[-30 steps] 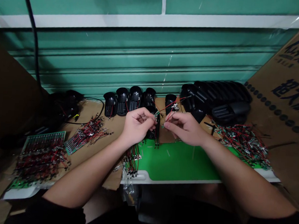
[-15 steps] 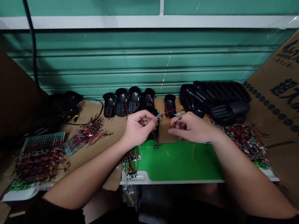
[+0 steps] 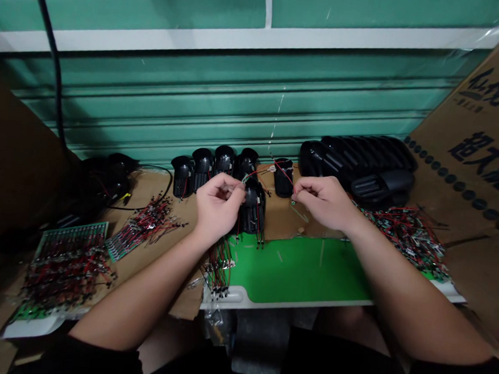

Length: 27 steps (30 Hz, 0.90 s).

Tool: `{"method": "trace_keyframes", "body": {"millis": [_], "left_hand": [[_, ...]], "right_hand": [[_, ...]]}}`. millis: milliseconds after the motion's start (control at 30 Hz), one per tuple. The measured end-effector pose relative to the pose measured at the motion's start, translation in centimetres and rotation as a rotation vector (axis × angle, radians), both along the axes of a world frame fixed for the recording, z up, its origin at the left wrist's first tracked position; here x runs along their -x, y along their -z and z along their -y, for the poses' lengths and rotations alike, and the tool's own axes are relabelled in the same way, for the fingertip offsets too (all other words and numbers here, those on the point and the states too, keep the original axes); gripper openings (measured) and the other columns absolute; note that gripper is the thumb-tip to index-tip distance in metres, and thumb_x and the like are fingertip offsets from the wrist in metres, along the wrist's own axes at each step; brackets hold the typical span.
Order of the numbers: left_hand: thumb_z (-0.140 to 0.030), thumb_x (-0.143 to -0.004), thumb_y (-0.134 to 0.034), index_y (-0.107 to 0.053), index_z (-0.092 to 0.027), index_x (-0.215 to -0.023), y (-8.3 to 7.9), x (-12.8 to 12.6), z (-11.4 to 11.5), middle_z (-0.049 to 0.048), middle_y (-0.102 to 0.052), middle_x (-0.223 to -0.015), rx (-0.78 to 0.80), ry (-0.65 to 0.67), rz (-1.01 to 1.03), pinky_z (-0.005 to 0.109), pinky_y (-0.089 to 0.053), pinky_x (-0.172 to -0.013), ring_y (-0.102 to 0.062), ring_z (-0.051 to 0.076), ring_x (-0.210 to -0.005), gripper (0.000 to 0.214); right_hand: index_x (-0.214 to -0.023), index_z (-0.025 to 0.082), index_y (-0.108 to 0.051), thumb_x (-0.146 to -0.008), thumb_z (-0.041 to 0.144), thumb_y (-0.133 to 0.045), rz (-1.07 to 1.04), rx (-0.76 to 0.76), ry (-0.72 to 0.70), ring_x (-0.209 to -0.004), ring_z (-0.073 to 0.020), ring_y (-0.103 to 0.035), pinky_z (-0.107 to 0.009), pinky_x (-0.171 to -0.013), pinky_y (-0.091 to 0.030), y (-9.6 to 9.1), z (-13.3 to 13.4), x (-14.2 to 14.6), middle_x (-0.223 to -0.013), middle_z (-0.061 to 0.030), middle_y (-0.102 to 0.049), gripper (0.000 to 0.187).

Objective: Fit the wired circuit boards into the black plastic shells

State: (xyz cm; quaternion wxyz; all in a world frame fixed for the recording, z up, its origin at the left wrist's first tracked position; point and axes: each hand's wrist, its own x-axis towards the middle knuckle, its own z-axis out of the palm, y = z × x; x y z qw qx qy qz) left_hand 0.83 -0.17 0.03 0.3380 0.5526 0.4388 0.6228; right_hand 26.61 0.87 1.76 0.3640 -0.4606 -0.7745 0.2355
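My left hand is closed in a pinch on the end of a thin wire lead, beside a black plastic shell with wires hanging from it. A small pale part shows at the far end of that lead. My right hand pinches another lead of red wire, which slants up and left from the fingertips. A tiny green part peeks out below those fingers. Behind the leads stands another black shell. What exactly lies between the fingertips is too small to make out.
Several black shells line the back, with more stacked at right. Wired circuit boards lie at left, and a wire heap at right. A green mat lies in front; a carton stands right.
My hands have moved apart, the left one leftward and the right one slightly right and up. The wires between them have separated, and the front black shell is now uncovered.
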Motion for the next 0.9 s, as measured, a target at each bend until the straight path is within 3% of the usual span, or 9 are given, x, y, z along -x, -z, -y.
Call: {"method": "trace_keyframes", "body": {"millis": [133,267,400,567,700,900], "left_hand": [[-0.028,-0.080,-0.076,-0.069,-0.016,-0.079,-0.2,0.2,-0.1,-0.0019,-0.071,-0.066,-0.023,-0.023,-0.006,0.016,-0.052,-0.058,-0.064,0.005,-0.057,0.014],[-0.031,-0.084,-0.076,-0.070,-0.015,-0.081,-0.3,0.1,0.0,-0.0009,-0.072,-0.067,-0.057,0.006,0.017,0.016,-0.054,-0.056,-0.066,0.005,-0.055,0.017],[-0.037,-0.084,-0.080,-0.071,-0.014,-0.083,-0.1,-0.2,0.1,0.0001,-0.073,-0.066,-0.007,0.149,0.015,0.017,-0.055,-0.053,-0.067,0.007,-0.053,0.025],[-0.043,-0.083,-0.085,-0.073,-0.013,-0.087,0.3,-0.7,0.5,0.0017,-0.076,-0.070,0.076,0.308,0.008,0.016,-0.055,-0.051,-0.068,0.007,-0.051,0.033],[-0.044,-0.082,-0.087,-0.073,-0.012,-0.088,0.3,-0.9,0.6,0.0022,-0.077,-0.073,0.123,0.376,0.026,0.016,-0.053,-0.049,-0.066,0.006,-0.050,0.035],[-0.045,-0.081,-0.088,-0.070,-0.015,-0.092,0.0,-0.4,-0.1,0.0000,-0.076,-0.078,0.186,0.328,0.221,0.020,-0.052,-0.047,-0.065,0.008,-0.051,0.037]], "right_hand": [[-0.065,0.020,-0.060,-0.088,0.031,-0.061,0.058,-0.021,0.029,-0.060,-0.0130,-0.040,-0.030,-0.059,-0.027,-0.3,-0.1,-0.5,-0.057,0.0039,-0.044,0.026],[-0.065,0.020,-0.059,-0.087,0.028,-0.062,0.216,0.140,-0.186,-0.058,-0.0125,-0.042,-0.029,-0.059,-0.029,-0.8,0.1,-1.2,-0.057,0.0044,-0.048,0.024],[-0.071,0.021,-0.062,-0.089,0.031,-0.064,0.257,0.195,-0.306,-0.058,-0.0125,-0.043,-0.029,-0.060,-0.031,-1.1,0.4,-1.0,-0.059,0.0051,-0.053,0.020],[-0.071,0.021,-0.057,-0.090,0.030,-0.068,0.308,0.191,-0.435,-0.059,-0.0118,-0.040,-0.029,-0.062,-0.027,-1.2,1.2,0.2,-0.061,0.0060,-0.048,0.024],[-0.076,0.021,-0.060,-0.096,0.032,-0.066,0.391,0.170,-0.430,-0.060,-0.0122,-0.044,-0.029,-0.062,-0.029,-1.6,1.6,0.6,-0.063,0.0052,-0.052,0.023],[-0.073,0.019,-0.068,-0.087,0.024,-0.076,0.728,0.373,-0.446,-0.058,-0.0121,-0.050,-0.030,-0.058,-0.031,-2.6,1.5,-1.3,-0.062,0.0036,-0.060,0.017]]}}
